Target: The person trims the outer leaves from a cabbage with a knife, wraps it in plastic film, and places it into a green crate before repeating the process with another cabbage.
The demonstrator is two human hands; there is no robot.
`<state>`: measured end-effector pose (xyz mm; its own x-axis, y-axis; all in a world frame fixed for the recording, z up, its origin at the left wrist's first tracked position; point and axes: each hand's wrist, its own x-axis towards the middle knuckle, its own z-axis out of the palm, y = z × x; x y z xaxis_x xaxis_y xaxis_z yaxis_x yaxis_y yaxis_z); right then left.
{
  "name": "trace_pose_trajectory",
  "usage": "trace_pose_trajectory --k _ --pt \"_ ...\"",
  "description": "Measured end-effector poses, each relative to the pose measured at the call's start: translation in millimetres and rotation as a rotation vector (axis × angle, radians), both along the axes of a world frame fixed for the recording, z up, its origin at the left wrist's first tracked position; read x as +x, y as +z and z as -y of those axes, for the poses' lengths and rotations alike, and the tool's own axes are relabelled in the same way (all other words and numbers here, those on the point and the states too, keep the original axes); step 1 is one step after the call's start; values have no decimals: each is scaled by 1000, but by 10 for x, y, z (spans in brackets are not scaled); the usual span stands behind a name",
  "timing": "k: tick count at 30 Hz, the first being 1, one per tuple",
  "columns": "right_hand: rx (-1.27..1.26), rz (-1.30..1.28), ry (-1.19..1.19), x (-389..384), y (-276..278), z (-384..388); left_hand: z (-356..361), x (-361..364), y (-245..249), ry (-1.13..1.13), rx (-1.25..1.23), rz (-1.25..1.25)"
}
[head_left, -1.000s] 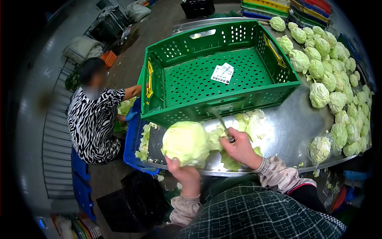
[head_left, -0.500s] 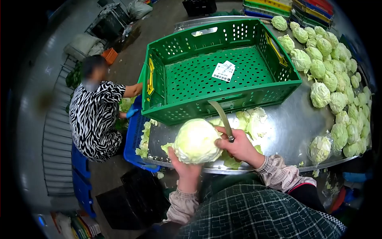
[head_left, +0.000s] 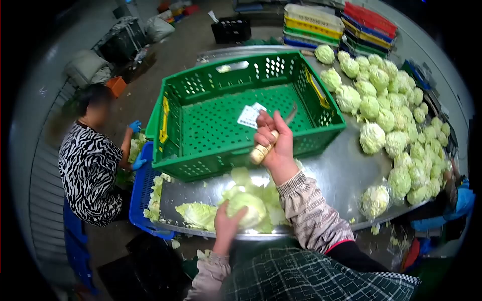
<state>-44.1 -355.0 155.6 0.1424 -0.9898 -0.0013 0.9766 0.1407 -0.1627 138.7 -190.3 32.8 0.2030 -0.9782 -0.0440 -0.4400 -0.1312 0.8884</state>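
My left hand [head_left: 228, 226] grips the near left side of a pale green cabbage [head_left: 253, 211] low over the metal table's front edge. Raised above the table, my right hand [head_left: 279, 145] is closed around the light wooden handle of a knife [head_left: 262, 152]. Its narrow curved blade points up and away, over the green crate, partly hidden behind the hand. Loose cabbage leaves [head_left: 197, 214] lie left of the held cabbage, and more lie behind it. The green crate [head_left: 251, 150] stands just beyond both hands, with white paper labels [head_left: 249, 116] on its floor.
Many cabbages [head_left: 385, 119] are heaped on the right of the metal table [head_left: 334, 188], one wrapped in clear plastic [head_left: 375, 201] near the edge. A blue basket [head_left: 142, 188] stands at the left, beside a person in blue gloves [head_left: 90, 170]. Stacked crates [head_left: 369, 25] stand behind.
My left hand has lowered the cabbage toward the table. My right hand has lifted away from it with the knife, blade now upward. A large leaf now lies at left; the view has shifted.
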Motion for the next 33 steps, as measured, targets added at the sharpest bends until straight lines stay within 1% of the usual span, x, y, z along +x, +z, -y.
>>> trace_pose_trajectory --k 1,2,4,5,8,11,12,15,16,20,23,24,28,31,32,33 --pt "-4 21 3 47 67 21 -18 -50 223 -58 -128 390" --pt "-8 37 4 106 88 48 50 -161 480 -45 -385 324" --pt "-6 66 25 251 143 102 107 -392 900 -116 -415 -108" --pt "26 101 43 318 170 97 97 -506 996 -160 -407 -334" --pt "73 196 82 481 289 168 103 -711 1071 -187 -659 -155" --pt "74 256 84 507 264 227 121 -759 1105 -156 -624 -311" --pt "108 278 71 522 264 233 115 -774 1139 -139 -601 -366" --pt "175 313 -5 532 243 276 59 -808 1138 -121 -622 -289" --pt "137 322 25 521 271 234 54 -819 1171 -115 -676 -234" --pt "130 383 40 507 214 341 91 -817 1194 -66 -684 -263" --pt "87 474 119 531 231 440 240 -807 1098 -30 -498 -669" --pt "116 504 106 574 326 397 244 -787 1158 -49 -329 -894" --pt "49 743 255 668 542 312 429 -706 1177 -200 -15 -1344" --pt "57 792 299 741 571 298 422 -686 1233 -210 -118 -1088" --pt "89 757 297 748 568 291 417 -741 1213 -122 -183 -1030" --pt "70 755 299 742 532 301 403 -749 1231 -81 -242 -846"
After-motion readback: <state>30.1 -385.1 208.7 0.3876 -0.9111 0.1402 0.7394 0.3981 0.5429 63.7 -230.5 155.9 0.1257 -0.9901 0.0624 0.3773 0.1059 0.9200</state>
